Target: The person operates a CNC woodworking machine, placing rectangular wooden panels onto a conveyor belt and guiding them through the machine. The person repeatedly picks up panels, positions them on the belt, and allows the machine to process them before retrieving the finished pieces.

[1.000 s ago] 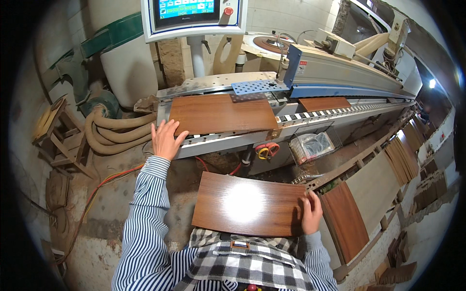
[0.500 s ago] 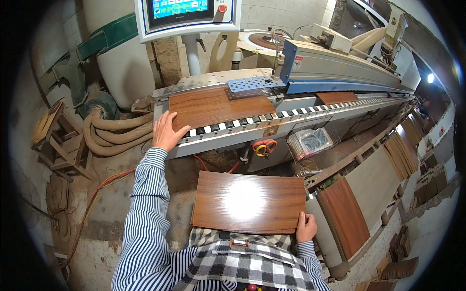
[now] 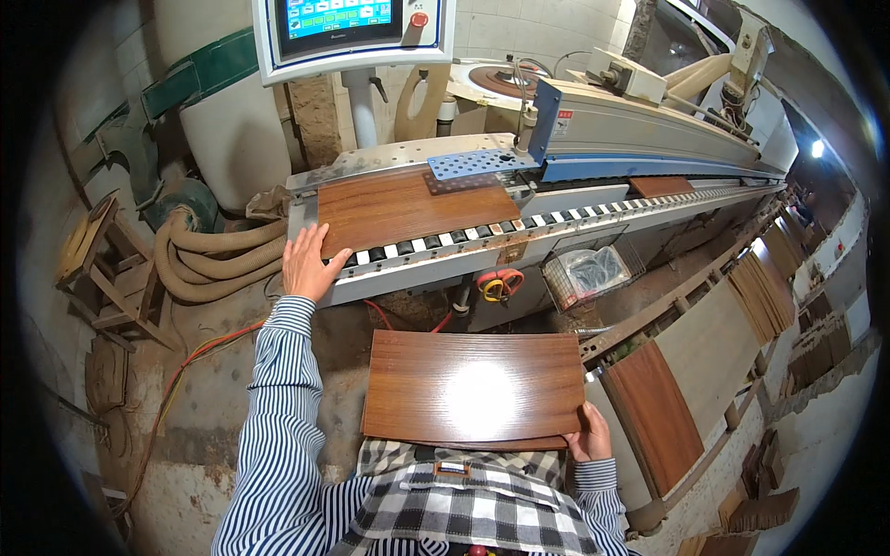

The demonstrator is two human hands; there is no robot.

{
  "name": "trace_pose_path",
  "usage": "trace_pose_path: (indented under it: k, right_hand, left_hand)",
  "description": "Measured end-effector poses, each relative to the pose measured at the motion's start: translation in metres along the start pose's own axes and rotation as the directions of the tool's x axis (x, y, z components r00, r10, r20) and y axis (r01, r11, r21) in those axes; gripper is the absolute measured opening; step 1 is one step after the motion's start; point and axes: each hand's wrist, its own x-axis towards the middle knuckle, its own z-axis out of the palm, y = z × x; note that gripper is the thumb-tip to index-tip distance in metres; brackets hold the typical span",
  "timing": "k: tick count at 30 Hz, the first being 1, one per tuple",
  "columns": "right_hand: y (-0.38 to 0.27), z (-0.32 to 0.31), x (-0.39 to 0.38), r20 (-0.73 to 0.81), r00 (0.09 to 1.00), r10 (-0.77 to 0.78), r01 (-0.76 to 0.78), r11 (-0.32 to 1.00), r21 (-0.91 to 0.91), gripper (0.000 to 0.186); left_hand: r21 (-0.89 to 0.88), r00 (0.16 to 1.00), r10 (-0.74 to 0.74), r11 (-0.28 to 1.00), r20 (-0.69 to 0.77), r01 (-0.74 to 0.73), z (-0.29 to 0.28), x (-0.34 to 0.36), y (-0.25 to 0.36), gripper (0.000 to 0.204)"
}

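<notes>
My left hand (image 3: 311,266) lies open at the near left corner of a brown wood-grain board (image 3: 408,208), fingers spread along its edge and the machine's rim. That board lies flat on the feed bed, its far right part under a blue perforated plate (image 3: 475,164). My right hand (image 3: 588,435) grips the near right corner of a stack of similar brown boards (image 3: 417,380), thumb on top and fingers below. The stack rests against my checked apron, and a bright glare covers its middle. How many boards it holds I cannot tell.
Black and white rollers (image 3: 454,237) line the machine's near side, where another brown board (image 3: 660,187) sits farther right. Below hang red-and-yellow scissors (image 3: 499,287) and a wire basket (image 3: 593,275). More boards (image 3: 654,417) lie on a rack at right. A control screen (image 3: 343,23) stands behind.
The farther board on the machine has travelled right. My left hand has slid slightly down and left along the edge. My right fingers have shifted their hold on the stack's corner.
</notes>
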Motion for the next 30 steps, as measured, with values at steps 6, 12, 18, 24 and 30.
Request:
trace_pose_path:
  k: [6,12,18,24,30]
  right_hand:
    - [-0.003,0.006,-0.003,0.015,1.000,0.012,-0.012,1.000,0.001,0.033]
    - [0.002,-0.008,0.001,0.048,0.999,0.015,-0.014,1.000,-0.014,0.031]
    - [0.000,0.001,-0.001,0.029,1.000,0.011,-0.011,1.000,-0.017,0.030]
    - [0.001,-0.001,-0.001,0.034,0.999,0.012,-0.011,1.000,-0.010,0.029]
    - [0.001,-0.001,-0.001,0.032,0.999,0.015,-0.015,1.000,-0.001,0.029]
  left_hand:
    - [0.008,1.000,0.013,1.000,-0.006,-0.013,0.001,-0.001,-0.001,0.069]
    - [-0.026,1.000,0.016,1.000,0.010,-0.015,0.001,-0.002,-0.002,0.066]
    - [-0.103,0.999,0.052,0.993,0.015,-0.050,-0.002,-0.001,-0.009,0.061]
    - [-0.125,0.997,0.067,0.990,0.030,-0.063,-0.005,-0.001,-0.009,0.058]
    - [-0.127,0.995,0.059,0.991,0.074,-0.049,-0.007,0.001,-0.008,0.058]
